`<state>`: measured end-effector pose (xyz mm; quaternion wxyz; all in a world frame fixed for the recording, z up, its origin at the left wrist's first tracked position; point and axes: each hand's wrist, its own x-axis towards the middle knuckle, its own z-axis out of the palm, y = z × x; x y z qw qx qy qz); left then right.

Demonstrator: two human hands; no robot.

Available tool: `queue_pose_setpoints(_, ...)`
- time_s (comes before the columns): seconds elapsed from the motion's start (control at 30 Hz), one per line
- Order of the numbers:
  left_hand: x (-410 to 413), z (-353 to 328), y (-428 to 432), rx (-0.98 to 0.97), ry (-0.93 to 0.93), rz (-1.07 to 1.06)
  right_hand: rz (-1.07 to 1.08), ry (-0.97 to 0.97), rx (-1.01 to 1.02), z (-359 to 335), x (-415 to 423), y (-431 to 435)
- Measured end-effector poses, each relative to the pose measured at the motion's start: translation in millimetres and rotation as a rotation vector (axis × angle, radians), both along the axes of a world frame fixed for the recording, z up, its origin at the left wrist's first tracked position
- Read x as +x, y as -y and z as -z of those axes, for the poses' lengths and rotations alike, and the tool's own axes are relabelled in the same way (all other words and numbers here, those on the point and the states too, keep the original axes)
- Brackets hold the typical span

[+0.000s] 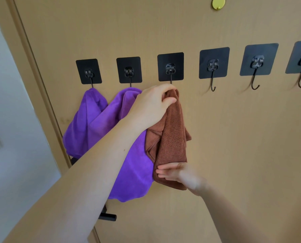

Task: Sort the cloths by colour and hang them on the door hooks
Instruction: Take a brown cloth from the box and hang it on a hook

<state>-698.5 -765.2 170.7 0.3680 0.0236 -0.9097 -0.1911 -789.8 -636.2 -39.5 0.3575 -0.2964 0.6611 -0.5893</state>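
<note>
Purple cloths (128, 163) hang far left, one per hook. Left hand (153, 104) pinches brown cloth (170, 137) by its top at third hook (170, 67). The tip is hidden by fingers (165, 90), so I can't tell if it's caught. Right hand (174, 172), fingers flat, props the bottom edge. Risk: release before fabric seats and it drops. The thick bunch may also slide off the short hook. Bare hooks (213, 85) further right.
</note>
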Motion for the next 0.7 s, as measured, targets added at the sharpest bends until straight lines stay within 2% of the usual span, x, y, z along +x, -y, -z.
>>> queue_pose_setpoints(0.2, -1, 4, -1, -0.02, 0.0, -0.016, 0.02, 0.006, 0.063, 11, 3, -5)
queue_pose_setpoints(0.3, -1, 6, -2, -0.034, 0.012, -0.019, 0.077, -0.051, 0.156, 26, 10, -7)
queue_pose_setpoints(0.43, 0, 10, -2, -0.037, 0.015, -0.029, 0.124, -0.099, 0.172, 30, 16, -5)
queue_pose_setpoints(0.7, 6, 21, -9, 0.052, -0.068, -0.072, -0.129, -0.141, 0.233, -1, 27, -8)
